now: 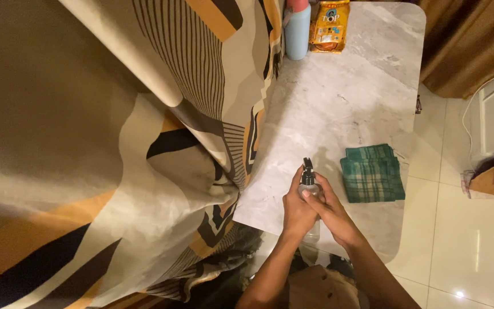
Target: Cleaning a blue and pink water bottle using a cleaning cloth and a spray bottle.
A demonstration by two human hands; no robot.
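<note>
- Nearest, the left hand wraps the body of a small clear spray bottle, its fingers closed round it to hold it upright over the near edge of the surface.
- The right hand overlaps from the other side, fingers curled on the bottle just below its black trigger top, steadying it.
- Just beside them lies a folded green checked cloth, soft and squared.
- The surface is pale grey marble, smooth, with rounded corners.
- A patterned curtain in beige, orange and black hangs along its left.
- At the far end stand a light blue bottle and an orange packet.
</note>
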